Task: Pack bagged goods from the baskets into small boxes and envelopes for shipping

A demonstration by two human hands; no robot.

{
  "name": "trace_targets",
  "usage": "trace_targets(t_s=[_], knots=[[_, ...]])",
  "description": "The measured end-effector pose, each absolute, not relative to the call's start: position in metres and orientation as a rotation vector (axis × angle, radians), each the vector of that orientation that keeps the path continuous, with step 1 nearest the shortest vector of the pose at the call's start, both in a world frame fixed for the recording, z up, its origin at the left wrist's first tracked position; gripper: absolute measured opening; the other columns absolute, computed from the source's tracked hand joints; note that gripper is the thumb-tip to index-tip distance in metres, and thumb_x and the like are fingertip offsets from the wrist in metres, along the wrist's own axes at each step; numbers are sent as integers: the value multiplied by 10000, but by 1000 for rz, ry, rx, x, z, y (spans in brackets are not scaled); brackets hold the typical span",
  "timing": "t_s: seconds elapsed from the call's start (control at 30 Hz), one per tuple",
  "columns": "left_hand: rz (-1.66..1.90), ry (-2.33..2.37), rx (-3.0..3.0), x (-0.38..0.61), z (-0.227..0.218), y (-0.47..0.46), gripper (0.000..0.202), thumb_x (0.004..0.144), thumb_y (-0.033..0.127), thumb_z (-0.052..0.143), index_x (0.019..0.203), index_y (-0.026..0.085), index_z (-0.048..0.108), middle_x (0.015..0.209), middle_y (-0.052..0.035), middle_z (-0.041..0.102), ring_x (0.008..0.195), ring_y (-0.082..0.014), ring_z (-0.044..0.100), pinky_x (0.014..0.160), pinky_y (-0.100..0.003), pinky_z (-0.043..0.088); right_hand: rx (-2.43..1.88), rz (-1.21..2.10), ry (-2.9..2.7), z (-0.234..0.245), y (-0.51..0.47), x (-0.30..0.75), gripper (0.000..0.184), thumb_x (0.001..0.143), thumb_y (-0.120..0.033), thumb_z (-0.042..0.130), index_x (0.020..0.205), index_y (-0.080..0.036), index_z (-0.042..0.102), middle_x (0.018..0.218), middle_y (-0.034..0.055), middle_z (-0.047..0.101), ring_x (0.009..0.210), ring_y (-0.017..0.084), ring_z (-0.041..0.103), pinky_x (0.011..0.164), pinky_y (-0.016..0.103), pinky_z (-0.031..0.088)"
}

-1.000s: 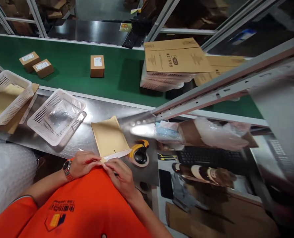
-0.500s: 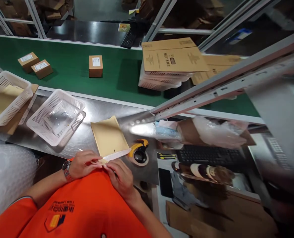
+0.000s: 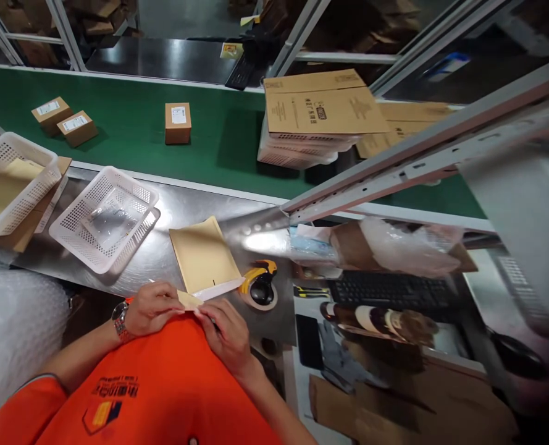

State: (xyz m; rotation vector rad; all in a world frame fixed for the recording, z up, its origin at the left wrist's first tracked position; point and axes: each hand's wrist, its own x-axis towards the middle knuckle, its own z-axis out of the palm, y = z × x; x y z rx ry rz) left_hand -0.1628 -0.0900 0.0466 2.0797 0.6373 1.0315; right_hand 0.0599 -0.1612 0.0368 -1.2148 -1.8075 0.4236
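My left hand (image 3: 156, 308) and my right hand (image 3: 226, 332) are together near my chest, both closed in a pinch. Between their fingertips stretches a small pale yellow paper piece (image 3: 189, 301), gripped at its two ends. Just beyond them, a tan mailer envelope (image 3: 206, 254) lies flat on the metal table (image 3: 172, 198), its white-edged flap side towards me. To the right of the envelope sits a yellow and black tape dispenser (image 3: 261, 283) with a roll of tape.
White baskets (image 3: 105, 256) stand at the left, one holding a clear plastic bag. Small cartons (image 3: 178, 127) and stacked baskets under flat cardboard (image 3: 325, 108) rest on the green conveyor (image 3: 218, 123). Right are a keyboard (image 3: 389, 293), phone (image 3: 309, 341) and metal post (image 3: 394, 167).
My left hand has moved slightly left, away from the right hand. More of the pale yellow paper piece now shows between them.
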Motion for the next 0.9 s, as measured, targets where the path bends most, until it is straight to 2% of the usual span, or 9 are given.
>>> trace_targets(t_s=[0.53,0.7,0.9], knots=[[986,589,2028,-158,43,-87,184,1052,240,643,1056,219,826,895,-47,746,786,-129,706,727,-223,577,-1140,513,-1870,47,-145,64,169,1009,-88,622,1067,-235,680,899,44,734,815,184,677,711,309,568],[1057,677,2041,-161,52,-83,186,1040,188,634,1063,215,817,919,-48,761,792,-128,732,716,-215,602,-1158,511,-1909,50,-142,74,156,1018,-103,607,1054,-234,684,897,42,730,808,186,675,709,308,566],[1164,788,1898,-175,58,-70,189,1024,141,658,1078,224,818,945,-43,747,886,-157,785,824,-281,679,-1276,443,-1869,38,-145,101,170,1019,-110,611,1061,-246,704,911,35,741,815,187,692,722,318,571]])
